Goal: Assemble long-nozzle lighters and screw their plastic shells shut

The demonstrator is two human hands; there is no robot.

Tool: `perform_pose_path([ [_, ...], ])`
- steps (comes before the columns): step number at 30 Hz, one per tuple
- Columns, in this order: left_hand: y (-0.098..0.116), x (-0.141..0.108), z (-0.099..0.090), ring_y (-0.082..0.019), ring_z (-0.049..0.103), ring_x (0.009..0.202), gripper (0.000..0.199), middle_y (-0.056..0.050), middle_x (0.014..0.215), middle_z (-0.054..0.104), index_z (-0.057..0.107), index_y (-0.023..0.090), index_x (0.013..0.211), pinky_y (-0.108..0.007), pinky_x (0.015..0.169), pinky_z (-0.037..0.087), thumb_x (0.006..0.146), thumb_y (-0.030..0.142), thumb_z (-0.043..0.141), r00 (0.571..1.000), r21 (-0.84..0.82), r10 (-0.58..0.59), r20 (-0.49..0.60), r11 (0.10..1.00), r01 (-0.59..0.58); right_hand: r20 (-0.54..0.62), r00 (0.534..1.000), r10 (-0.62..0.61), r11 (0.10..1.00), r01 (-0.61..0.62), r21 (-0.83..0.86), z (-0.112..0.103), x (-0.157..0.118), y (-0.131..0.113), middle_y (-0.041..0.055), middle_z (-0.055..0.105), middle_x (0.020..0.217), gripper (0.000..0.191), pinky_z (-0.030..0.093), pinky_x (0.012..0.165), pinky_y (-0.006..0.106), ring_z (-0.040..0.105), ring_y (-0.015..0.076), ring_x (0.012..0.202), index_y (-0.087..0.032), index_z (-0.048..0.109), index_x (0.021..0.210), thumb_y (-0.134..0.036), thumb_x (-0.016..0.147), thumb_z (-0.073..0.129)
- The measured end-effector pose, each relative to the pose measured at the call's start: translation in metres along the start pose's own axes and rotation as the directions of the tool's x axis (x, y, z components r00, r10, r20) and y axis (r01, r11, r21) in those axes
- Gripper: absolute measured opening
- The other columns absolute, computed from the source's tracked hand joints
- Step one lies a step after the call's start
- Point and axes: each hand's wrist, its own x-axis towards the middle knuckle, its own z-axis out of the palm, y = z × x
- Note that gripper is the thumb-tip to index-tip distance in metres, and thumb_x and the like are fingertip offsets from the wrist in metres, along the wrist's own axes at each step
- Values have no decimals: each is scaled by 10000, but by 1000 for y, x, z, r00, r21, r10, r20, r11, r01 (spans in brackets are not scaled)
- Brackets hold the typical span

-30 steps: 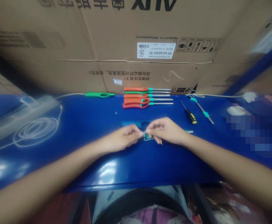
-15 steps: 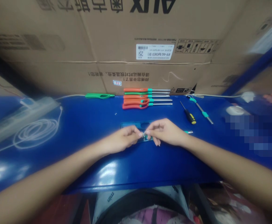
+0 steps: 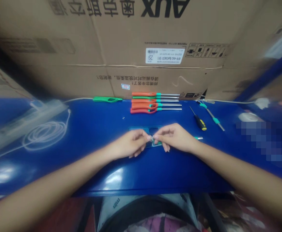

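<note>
Over a translucent blue tray [image 3: 137,129] on the blue table, my left hand [image 3: 133,141] and my right hand [image 3: 172,137] meet fingertip to fingertip. Both are pinched at a tiny pale piece [image 3: 152,139], too small to name. Teal and white parts show just under my right fingertips. A metal tube with a teal collar [image 3: 199,138] sticks out to the right of my right hand. Behind the tray lies a stack of orange, red and green long-necked lighters [image 3: 144,105], their metal tubes pointing right.
A green lighter handle [image 3: 107,99] lies at the back left. On the right are a black-and-yellow screwdriver [image 3: 199,121] and a metal tube with teal parts [image 3: 212,115]. A coiled white cable [image 3: 45,135] and power strip [image 3: 46,111] lie left. A cardboard box [image 3: 121,38] stands behind.
The whole view has shifted a little, so things appear slightly further right. My fingertips remain together over the tray, and my left hand's lower fingers show more.
</note>
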Motion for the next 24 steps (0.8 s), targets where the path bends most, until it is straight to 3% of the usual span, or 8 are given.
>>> perform_pose_path([
  [2, 1, -2, -4, -88, 484, 418, 327, 37, 652, 560, 585, 179, 919, -193, 383, 324, 946, 502, 545, 999, 104, 36, -23, 994, -34, -16, 1000, -1, 1000, 1, -22, -3, -1, -1, 10, 633, 487, 460, 481, 484, 227, 571, 103, 422, -105, 731, 861, -558, 781, 738],
  [4, 2, -4, -9, -95, 544, 482, 334, 0, 743, 622, 675, 174, 944, -218, 472, 404, 942, 492, 572, 986, 249, 145, -82, 961, -120, -59, 998, -6, 999, 3, -50, -7, -2, 0, -2, 625, 493, 471, 458, 457, 232, 545, 105, 410, -109, 727, 945, -551, 783, 736],
  [7, 4, -10, -14, -137, 616, 689, 285, -38, 889, 647, 778, 218, 981, -244, 628, 443, 927, 455, 629, 930, 508, 344, -131, 829, -234, -131, 986, -100, 978, 73, -194, -11, -3, 1, -4, 627, 558, 406, 393, 428, 233, 491, 94, 422, -129, 723, 962, -510, 822, 702],
  [9, 6, -13, -15, -161, 616, 768, 262, -41, 902, 646, 796, 255, 1017, -251, 657, 424, 926, 446, 641, 913, 618, 395, -104, 745, -252, -144, 968, -207, 926, 147, -347, -14, -4, 2, 27, 668, 647, 331, 393, 471, 240, 514, 104, 492, -140, 737, 919, -458, 865, 661],
  [14, 9, -17, -14, -166, 620, 780, 250, -9, 874, 697, 768, 263, 1055, -257, 654, 392, 900, 442, 685, 924, 690, 376, -73, 688, -225, -47, 916, -398, 739, 291, -608, -18, -6, 1, 51, 720, 783, 233, 427, 577, 246, 580, 130, 625, -160, 745, 876, -333, 928, 597],
  [19, 6, -15, -12, -148, 631, 756, 196, 31, 838, 703, 711, 248, 1023, -248, 653, 391, 887, 390, 708, 935, 712, 347, -71, 674, -196, 24, 871, -490, 609, 362, -705, -19, -5, 4, 37, 720, 818, 175, 445, 617, 251, 612, 134, 663, -178, 735, 894, -257, 939, 586],
  [24, 8, -16, -15, -153, 627, 779, 192, 12, 901, 702, 719, 232, 952, -243, 645, 411, 859, 400, 729, 927, 728, 368, -71, 655, -204, 135, 810, -570, 478, 461, -747, -22, -6, 5, 87, 714, 1016, 179, 516, 841, 333, 649, 204, 948, -181, 711, 1035, -244, 963, 560],
])
